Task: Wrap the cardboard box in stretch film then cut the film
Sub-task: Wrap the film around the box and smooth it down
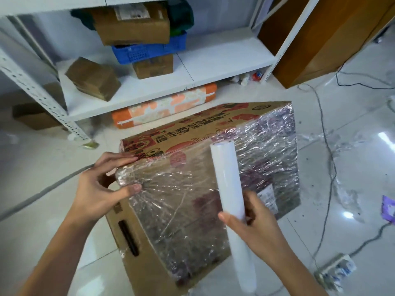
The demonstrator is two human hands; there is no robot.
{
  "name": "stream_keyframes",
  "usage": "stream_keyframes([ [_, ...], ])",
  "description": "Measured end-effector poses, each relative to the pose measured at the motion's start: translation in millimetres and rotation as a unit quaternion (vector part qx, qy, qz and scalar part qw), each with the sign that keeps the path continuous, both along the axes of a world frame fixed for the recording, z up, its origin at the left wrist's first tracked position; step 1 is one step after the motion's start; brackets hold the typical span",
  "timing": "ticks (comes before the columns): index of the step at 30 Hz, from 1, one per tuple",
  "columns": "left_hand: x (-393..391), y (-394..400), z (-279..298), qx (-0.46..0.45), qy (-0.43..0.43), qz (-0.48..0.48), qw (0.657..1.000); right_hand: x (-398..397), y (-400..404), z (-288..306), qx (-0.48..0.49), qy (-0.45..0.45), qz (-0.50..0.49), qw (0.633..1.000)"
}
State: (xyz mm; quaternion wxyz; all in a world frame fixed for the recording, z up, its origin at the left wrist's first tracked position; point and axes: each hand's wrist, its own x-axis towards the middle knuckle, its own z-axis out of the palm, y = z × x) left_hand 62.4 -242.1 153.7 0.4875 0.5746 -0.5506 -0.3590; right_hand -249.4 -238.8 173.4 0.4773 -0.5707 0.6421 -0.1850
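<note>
Mid-wrap: left hand (102,189) grip pinches film (171,195) at box (192,133) corner, right hand (256,221) grip holds roll (227,184); next, pull roll around.

Glossy pale tiled floor (352,159), white metal shelving (213,60), perhaps wooden door (333,35).

Matt brown cardboard is being shown by the box (149,251), printed red along its far side. Clear, glossy film (267,150), crinkled and creased, is being seen stretched over its top. A smooth white roll (228,184) with a slight sheen is being held. Glossy pale tiles are being shown by the floor (352,167), with lights being reflected. White painted metal, perforated on the uprights, is being shown by the shelf (213,60). Blue plastic is being shown by the crate (147,50).
</note>
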Motion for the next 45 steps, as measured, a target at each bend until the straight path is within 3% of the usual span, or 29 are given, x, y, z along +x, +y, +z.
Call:
stream_keyframes([
  [4,8,-11,-2,0.013,0.021,-0.006,1.000,6,-15,1,-0.044,0.131,-0.021,0.990],
  [6,15,-18,-2,0.025,0.022,-0.003,0.999,10,-22,4,-0.060,0.153,-0.017,0.986],
  [10,22,-28,-3,0.045,0.035,0.001,0.998,21,-39,9,-0.021,0.086,0.000,0.996],
  [16,24,-40,-8,0.077,0.059,0.000,0.995,36,-65,3,-0.016,0.098,-0.014,0.995],
  [22,22,-54,-7,0.058,0.048,0.013,0.997,44,-78,0,0.021,0.015,-0.021,0.999],
  [24,20,-56,-3,0.049,0.001,0.022,0.999,46,-80,3,0.033,-0.010,-0.014,0.999],
  [26,7,-55,1,0.052,-0.165,0.076,0.982,47,-82,3,0.030,-0.015,-0.007,0.999],
  [28,-21,-50,7,0.025,-0.369,0.140,0.918,48,-83,3,0.016,-0.005,0.002,1.000],
  [29,-41,-46,6,0.013,-0.419,0.142,0.897,50,-84,2,0.011,-0.001,0.004,1.000],
  [34,-120,-19,-45,-0.051,-0.516,0.075,0.852,47,-86,-5,-0.025,0.009,0.012,1.000],
  [38,-128,-6,-59,-0.102,-0.502,0.108,0.852,38,-88,-2,-0.099,0.081,0.023,0.992],
  [42,-129,-10,-57,-0.032,-0.530,0.121,0.839,28,-88,3,-0.165,0.134,0.028,0.977],
  [45,-133,-11,-60,0.031,-0.549,0.109,0.828,20,-95,2,-0.134,0.148,0.003,0.980],
])
